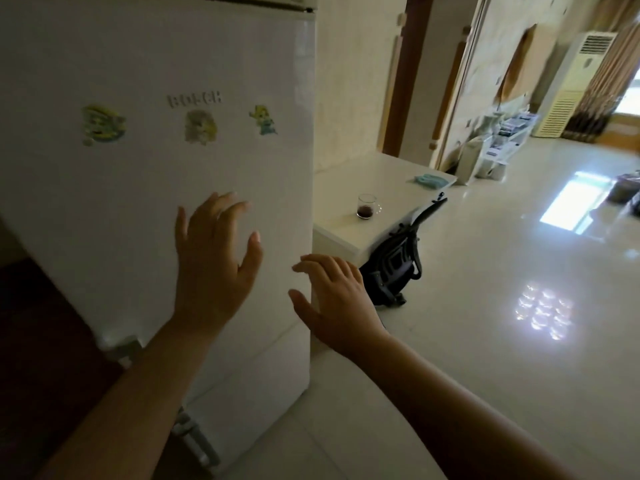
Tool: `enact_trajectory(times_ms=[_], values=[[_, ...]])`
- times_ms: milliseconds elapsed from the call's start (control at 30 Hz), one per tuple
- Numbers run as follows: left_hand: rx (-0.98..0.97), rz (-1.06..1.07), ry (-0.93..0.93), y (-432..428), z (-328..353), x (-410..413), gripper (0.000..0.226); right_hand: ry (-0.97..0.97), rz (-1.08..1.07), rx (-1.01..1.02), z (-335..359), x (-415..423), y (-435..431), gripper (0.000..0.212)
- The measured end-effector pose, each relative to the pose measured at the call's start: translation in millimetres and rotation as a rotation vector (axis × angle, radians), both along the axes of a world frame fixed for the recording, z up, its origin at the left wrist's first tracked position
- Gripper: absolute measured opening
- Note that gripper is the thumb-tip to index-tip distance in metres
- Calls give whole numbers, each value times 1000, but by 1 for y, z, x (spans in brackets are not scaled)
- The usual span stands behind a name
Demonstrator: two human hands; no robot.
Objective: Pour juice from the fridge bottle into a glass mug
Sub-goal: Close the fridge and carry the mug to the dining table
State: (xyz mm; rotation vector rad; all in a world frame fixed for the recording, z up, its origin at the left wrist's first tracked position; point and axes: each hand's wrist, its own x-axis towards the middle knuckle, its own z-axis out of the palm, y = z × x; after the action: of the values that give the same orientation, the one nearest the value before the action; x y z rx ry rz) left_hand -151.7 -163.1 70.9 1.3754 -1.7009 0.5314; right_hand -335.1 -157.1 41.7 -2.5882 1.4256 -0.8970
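Observation:
A white fridge (156, 174) with three stickers on its door fills the left half of the view. My left hand (211, 265) is spread flat in front of the door, fingers straight. My right hand (336, 299) is open at the door's right edge, fingers relaxed. A small glass mug (367, 211) with dark juice in its bottom stands on the white table (346, 199) to the right of the fridge. No bottle is in view.
A black office chair (398, 265) leans against the table's front. A teal cloth (431, 180) lies at the table's far corner. Glossy tiled floor (502, 306) stretches to the right, with a standing air conditioner (575, 84) and clutter along the far wall.

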Motion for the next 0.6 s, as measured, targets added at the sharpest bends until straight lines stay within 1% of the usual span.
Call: enact_trajectory(times_ms=[167, 333, 467, 600], values=[[87, -101, 141, -15, -26, -95, 41, -6, -42, 69, -4, -99, -14, 44], [151, -132, 232, -30, -49, -177, 40, 22, -65, 93, -8, -181, -33, 36], [208, -143, 260, -45, -62, -219, 43, 25, -74, 149, -13, -223, -47, 36], [246, -170, 271, -74, -71, -244, 44, 4, -91, 213, -25, -256, -76, 37]])
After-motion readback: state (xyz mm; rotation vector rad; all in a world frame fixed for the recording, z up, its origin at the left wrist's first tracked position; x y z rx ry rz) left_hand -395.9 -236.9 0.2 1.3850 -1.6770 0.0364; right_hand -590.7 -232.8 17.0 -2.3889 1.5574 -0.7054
